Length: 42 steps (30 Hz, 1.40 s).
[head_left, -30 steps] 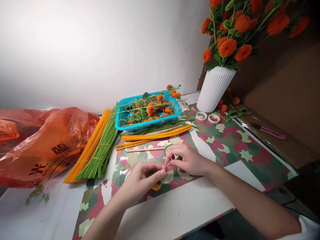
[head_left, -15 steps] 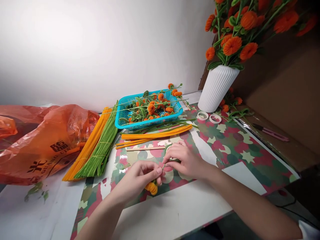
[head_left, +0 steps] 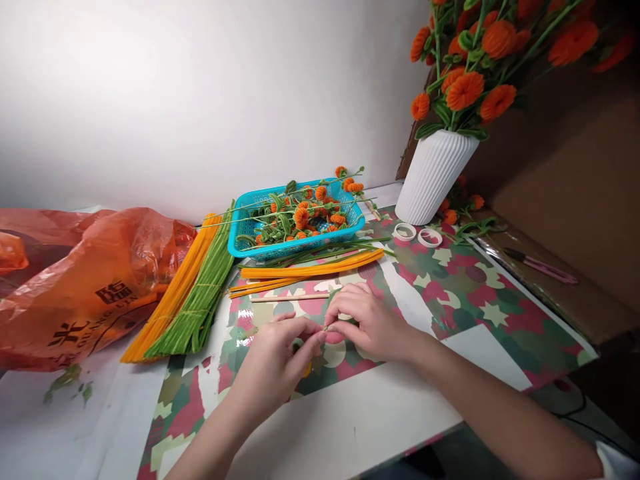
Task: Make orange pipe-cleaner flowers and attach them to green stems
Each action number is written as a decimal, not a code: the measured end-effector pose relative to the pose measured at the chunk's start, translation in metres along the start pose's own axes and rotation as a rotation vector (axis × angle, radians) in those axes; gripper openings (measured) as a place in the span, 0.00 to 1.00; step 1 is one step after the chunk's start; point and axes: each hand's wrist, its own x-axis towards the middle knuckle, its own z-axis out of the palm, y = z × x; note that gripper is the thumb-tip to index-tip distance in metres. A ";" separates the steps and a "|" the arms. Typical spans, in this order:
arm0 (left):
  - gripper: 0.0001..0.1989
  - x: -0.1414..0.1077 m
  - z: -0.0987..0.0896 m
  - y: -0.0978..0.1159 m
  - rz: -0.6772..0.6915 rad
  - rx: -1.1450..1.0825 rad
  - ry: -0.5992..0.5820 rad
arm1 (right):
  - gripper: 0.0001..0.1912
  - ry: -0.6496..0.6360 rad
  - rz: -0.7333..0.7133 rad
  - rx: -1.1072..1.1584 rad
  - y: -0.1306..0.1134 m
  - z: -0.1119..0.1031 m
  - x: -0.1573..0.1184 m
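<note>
My left hand (head_left: 285, 353) pinches the thin green stem of a fuzzy yellow flower (head_left: 307, 369). Most of that flower is covered by my fingers, with just a sliver of yellow peeking out below them. Close beside it, my right hand (head_left: 367, 319) has thumb and forefinger closed on a thin green strand (head_left: 327, 327) at the stem's end; whether this is tape or stem I cannot tell. Something green and rounded (head_left: 332, 300) shows partly behind the right fingers. A thin wooden stick (head_left: 287, 298) lies just beyond both hands.
Yellow pipe cleaners (head_left: 310, 270) lie before a blue basket (head_left: 295, 251) of orange flowers. Left are green pipe cleaners (head_left: 193, 320) and an orange plastic bag (head_left: 100, 287). A white vase (head_left: 435, 177), two white tape rolls (head_left: 430, 237) and a pink cutter (head_left: 545, 268) are right.
My left hand has turned over and its fingertips have come up to meet the right fingers. The yellow flower, plainly visible before, is now mostly hidden. My right hand has barely moved.
</note>
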 end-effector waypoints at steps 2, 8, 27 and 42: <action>0.17 -0.001 -0.004 0.000 -0.141 -0.255 -0.172 | 0.06 -0.031 -0.033 0.036 -0.001 -0.002 -0.001; 0.20 -0.002 -0.010 -0.003 -0.242 -0.551 -0.444 | 0.06 -0.112 -0.043 0.181 -0.004 -0.007 -0.001; 0.12 -0.003 0.001 -0.004 0.212 0.244 0.103 | 0.07 -0.003 0.057 0.016 -0.001 -0.005 0.001; 0.08 0.001 0.001 -0.005 0.266 0.275 0.174 | 0.08 -0.043 0.067 -0.028 -0.009 -0.007 -0.001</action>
